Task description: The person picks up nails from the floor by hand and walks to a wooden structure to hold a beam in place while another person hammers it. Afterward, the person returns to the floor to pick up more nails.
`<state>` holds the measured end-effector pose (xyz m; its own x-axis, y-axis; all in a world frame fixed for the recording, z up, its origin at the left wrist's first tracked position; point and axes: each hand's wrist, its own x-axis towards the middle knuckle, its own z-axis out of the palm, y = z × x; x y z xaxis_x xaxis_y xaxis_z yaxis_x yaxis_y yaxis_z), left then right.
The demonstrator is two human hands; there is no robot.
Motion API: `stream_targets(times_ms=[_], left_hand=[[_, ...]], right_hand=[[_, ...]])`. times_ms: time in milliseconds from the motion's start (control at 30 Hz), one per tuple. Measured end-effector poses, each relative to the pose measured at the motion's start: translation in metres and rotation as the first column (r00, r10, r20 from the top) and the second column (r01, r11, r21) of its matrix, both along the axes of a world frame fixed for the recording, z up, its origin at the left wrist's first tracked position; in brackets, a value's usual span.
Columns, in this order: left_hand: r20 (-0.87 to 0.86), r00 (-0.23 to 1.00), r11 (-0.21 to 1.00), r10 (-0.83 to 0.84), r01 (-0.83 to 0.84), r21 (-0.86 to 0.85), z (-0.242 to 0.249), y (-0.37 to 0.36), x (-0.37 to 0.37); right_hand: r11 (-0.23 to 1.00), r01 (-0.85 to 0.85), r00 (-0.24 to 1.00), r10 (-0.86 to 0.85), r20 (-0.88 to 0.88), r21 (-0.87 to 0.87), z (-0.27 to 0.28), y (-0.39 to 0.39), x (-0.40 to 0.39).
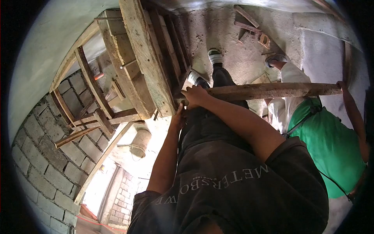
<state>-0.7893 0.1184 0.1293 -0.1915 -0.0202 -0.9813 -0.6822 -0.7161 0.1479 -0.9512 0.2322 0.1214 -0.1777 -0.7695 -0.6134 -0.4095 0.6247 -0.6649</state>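
A long wooden beam [265, 91] runs across the view from the middle to the right. My right hand [196, 96] is closed over the top of its near end. Just beside it, my left hand [179, 116] is raised against the underside of that same end, by the foot of an upright timber frame [150, 58]; its fingers are partly hidden. The beam's far end is held by the hand of a co-worker [341, 86] in a green shirt.
On the concrete floor [202, 29] lie a handsaw [264, 40] and wood scraps [246, 16]. A bucket [139, 143] is at the lower left, near a bright opening. A block wall [50, 156] stands at the left, behind wooden framing [93, 84].
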Motion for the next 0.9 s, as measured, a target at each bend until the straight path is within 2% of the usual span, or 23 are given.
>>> stream_targets(times_ms=[100,167,300,400,467,600,633,667,700,733,767,800,833,867,900], left_hand=[[-0.005,1.0,1.0,-0.009,0.009,0.009,-0.004,-0.001,0.003],[-0.016,0.998,0.998,0.057,-0.058,-0.006,-0.013,0.0,0.008],[0.052,0.999,1.0,0.014,-0.014,0.003,0.01,0.006,-0.011],[0.016,0.999,0.998,0.029,-0.028,-0.047,0.007,0.006,-0.01],[-0.091,0.996,1.0,-0.02,0.018,-0.025,-0.01,0.0,0.003],[-0.064,0.998,0.999,-0.02,0.018,-0.037,-0.02,-0.003,0.012],[0.008,0.993,0.993,-0.119,0.119,-0.022,-0.011,-0.007,0.01],[0.072,0.973,0.975,-0.221,0.221,0.009,-0.004,-0.008,0.005],[0.004,0.987,0.977,-0.162,0.16,0.144,0.0,-0.007,0.003],[-0.028,0.978,0.977,-0.208,0.209,0.045,-0.019,-0.01,0.02],[-0.055,0.992,0.99,-0.113,0.117,0.077,-0.018,-0.011,0.02],[-0.014,0.984,0.982,-0.18,0.181,0.053,-0.015,-0.009,0.014],[-0.051,0.968,0.965,-0.245,0.248,0.085,-0.027,-0.013,0.022],[-0.109,0.94,0.944,-0.323,0.328,0.032,0.007,-0.001,-0.005],[-0.209,0.93,0.95,-0.303,0.313,0.014,-0.002,-0.002,0.002]], right_hand=[[1.0,0.002,1.0,-0.002,0.008,-0.002,-0.001,-0.001,0.001],[1.0,0.007,1.0,-0.007,0.002,0.0,-0.004,0.0,0.001],[1.0,-0.029,0.999,0.029,-0.018,-0.002,0.003,0.002,-0.003],[0.999,-0.034,0.999,0.034,-0.012,0.008,0.004,0.0,-0.003],[0.999,-0.035,0.999,0.035,-0.013,0.014,0.003,0.0,-0.003],[1.0,-0.022,1.0,0.022,-0.012,-0.008,0.002,0.001,-0.002],[1.0,-0.023,1.0,0.023,-0.008,-0.004,-0.004,0.0,0.001],[0.997,-0.03,0.999,0.029,-0.023,-0.073,-0.008,-0.003,0.006],[0.993,-0.036,0.998,0.03,-0.05,-0.116,-0.015,-0.001,0.01],[0.995,-0.036,0.999,0.039,0.031,-0.096,-0.012,-0.001,0.008],[0.994,0.061,0.997,-0.057,0.055,-0.087,0.007,0.002,0.004],[0.992,0.121,0.992,-0.119,0.041,-0.033,-0.002,-0.001,0.011],[0.999,-0.031,0.999,0.03,0.042,0.023,0.007,0.003,0.0],[0.999,0.01,0.999,-0.013,0.048,0.053,-0.029,-0.006,0.019],[0.999,0.018,1.0,-0.018,0.017,0.028,-0.016,0.001,0.012]])
